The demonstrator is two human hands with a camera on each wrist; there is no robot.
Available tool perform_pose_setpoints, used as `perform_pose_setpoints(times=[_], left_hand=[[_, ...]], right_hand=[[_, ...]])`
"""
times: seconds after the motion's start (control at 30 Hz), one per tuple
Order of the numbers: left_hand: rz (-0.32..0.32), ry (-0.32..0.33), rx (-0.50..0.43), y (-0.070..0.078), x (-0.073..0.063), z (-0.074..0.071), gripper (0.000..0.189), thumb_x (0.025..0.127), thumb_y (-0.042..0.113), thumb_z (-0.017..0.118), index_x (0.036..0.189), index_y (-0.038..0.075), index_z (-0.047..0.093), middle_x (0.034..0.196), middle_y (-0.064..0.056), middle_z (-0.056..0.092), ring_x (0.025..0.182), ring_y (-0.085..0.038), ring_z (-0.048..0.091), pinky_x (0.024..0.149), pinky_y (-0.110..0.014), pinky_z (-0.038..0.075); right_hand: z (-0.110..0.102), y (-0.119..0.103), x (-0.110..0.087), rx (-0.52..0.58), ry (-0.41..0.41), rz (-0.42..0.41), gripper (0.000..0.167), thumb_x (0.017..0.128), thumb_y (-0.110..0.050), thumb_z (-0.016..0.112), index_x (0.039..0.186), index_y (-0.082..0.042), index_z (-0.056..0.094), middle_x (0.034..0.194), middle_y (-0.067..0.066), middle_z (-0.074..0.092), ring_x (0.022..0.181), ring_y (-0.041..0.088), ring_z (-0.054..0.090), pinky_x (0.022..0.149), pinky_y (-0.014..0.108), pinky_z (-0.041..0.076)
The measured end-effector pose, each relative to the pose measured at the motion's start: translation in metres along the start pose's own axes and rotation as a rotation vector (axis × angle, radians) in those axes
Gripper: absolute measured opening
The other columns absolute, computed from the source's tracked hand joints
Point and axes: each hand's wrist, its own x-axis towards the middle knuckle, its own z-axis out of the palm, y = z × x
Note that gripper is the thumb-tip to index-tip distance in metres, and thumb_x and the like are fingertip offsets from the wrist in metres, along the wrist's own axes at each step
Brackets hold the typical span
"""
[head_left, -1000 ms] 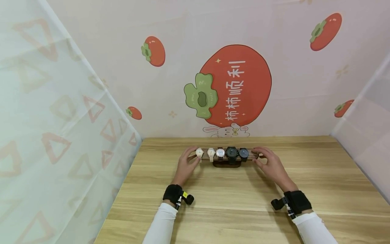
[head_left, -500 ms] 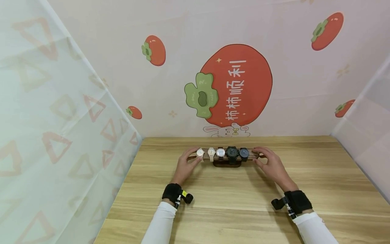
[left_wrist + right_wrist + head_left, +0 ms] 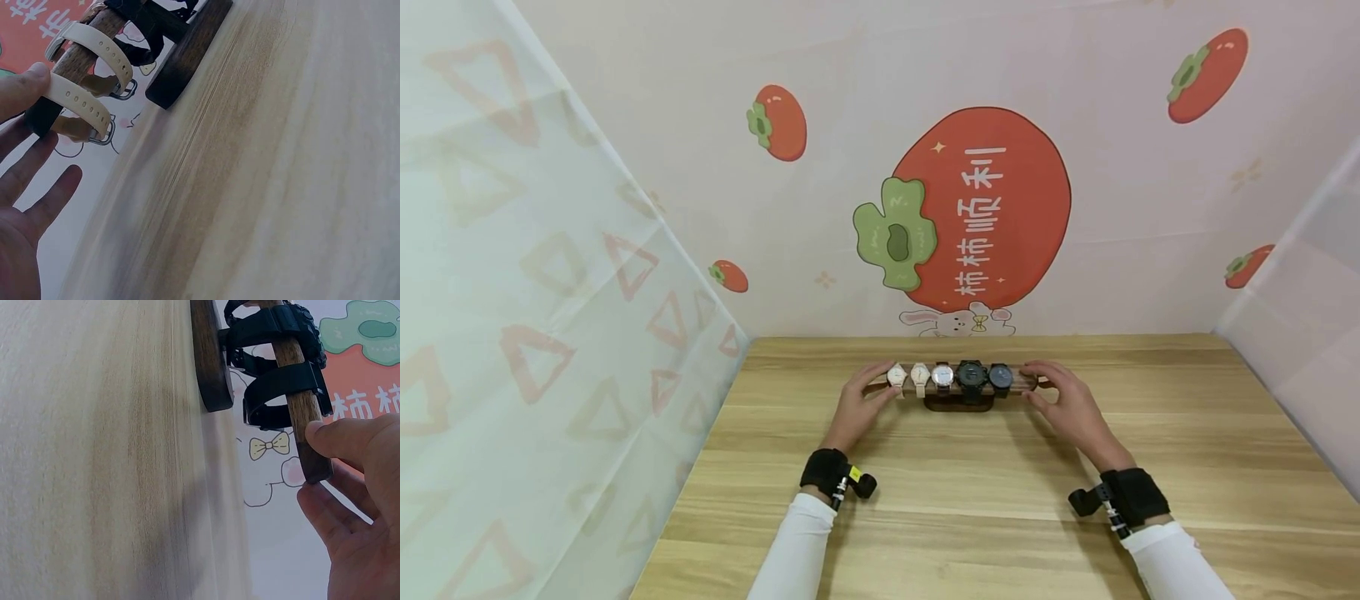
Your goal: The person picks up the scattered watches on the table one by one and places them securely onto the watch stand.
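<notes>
A dark wooden watch stand (image 3: 1021,382) bears a row of several wristwatches on its crossbar. My left hand (image 3: 855,408) is at the bar's left end and pinches the outermost watch (image 3: 896,376), a white-dialled one on a cream strap. In the left wrist view the thumb lies against that cream strap (image 3: 81,103), while the lower fingers spread loose below; the index fingertip is hidden. My right hand (image 3: 1071,412) holds the bare right end of the crossbar (image 3: 306,412) between thumb and fingers. Nearest to it hangs a black-strapped watch (image 3: 281,381).
The stand's oval base (image 3: 958,404) rests on the wood-grain table (image 3: 962,517). Behind it rises a wall sheet (image 3: 820,208) printed with persimmons. A pale sheet (image 3: 565,333) borders the left side.
The outermost cream-strapped watch has slid slightly to the right along the bar with my left hand, closer to the neighbouring watch. My right hand keeps its place on the bar's end.
</notes>
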Motion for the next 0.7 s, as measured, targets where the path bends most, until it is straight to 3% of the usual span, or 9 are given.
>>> perform_pose_setpoints(times=[0.7], left_hand=[[0.014, -0.025, 0.012, -0.0016, 0.0016, 0.0080, 0.056, 0.099, 0.013, 0.077, 0.151, 0.001, 0.058, 0.154, -0.017, 0.056, 0.140, -0.039, 0.056, 0.111, -0.051, 0.058]], right_hand=[[-0.0019, 0.0011, -0.0027, -0.007, -0.017, 0.007, 0.039, 0.095, 0.001, 0.077, 0.133, 0.000, 0.068, 0.138, 0.023, 0.065, 0.117, 0.040, 0.065, 0.093, 0.063, 0.059]])
